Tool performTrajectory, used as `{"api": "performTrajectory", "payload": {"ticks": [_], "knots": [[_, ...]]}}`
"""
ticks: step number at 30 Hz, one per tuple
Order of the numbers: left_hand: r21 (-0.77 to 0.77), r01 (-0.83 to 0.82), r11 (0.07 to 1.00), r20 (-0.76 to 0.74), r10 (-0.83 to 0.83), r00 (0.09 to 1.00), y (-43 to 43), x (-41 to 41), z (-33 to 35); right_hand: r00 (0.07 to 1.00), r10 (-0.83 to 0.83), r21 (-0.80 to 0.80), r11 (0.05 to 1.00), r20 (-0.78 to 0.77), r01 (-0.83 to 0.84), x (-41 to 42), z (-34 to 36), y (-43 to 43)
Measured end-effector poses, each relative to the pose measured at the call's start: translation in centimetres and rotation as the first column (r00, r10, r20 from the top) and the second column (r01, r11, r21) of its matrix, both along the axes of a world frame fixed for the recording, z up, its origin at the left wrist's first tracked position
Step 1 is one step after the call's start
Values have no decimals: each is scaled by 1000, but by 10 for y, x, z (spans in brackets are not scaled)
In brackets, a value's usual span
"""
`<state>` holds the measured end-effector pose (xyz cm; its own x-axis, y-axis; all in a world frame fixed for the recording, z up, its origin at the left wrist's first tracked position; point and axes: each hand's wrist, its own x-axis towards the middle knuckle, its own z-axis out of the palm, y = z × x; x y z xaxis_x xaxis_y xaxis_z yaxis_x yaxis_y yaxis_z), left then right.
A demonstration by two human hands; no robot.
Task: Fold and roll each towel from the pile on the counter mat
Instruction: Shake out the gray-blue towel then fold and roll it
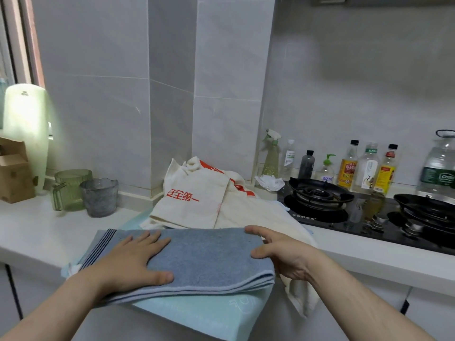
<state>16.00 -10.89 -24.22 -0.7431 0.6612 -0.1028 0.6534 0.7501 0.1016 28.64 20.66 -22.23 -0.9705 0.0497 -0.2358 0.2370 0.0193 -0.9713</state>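
Observation:
A blue-grey towel (209, 257), folded into a long strip with dark stripes at its left end, lies across the pale green counter mat (211, 313). My left hand (130, 262) presses flat on its left half, fingers straight. My right hand (278, 254) is at the towel's right end, with the thumb on top near the edge and the fingers spread along the fold. Behind it sits a pile of cream towels (197, 200) with red print; one cream towel (302, 291) hangs over the counter's front edge.
A black gas hob (344, 207) with a pan (428, 207) lies to the right, with several bottles (349, 166) along the wall. Two glass cups (98, 196) and a cardboard box (14, 173) stand at the left. A crumpled tissue (269, 182) lies by the hob.

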Motion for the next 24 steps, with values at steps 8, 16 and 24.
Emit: {"api": "performTrajectory", "payload": {"ticks": [8,16,24], "knots": [[79,1,997,145,-12,989,11,20,22,986,89,78,994,-140,-79,7,22,-1],[224,89,970,227,-141,964,99,60,34,985,-1,-7,1000,-171,-1,48,58,25],[52,213,976,107,-217,970,143,66,16,990,-57,28,998,-128,61,65,71,37]]}}
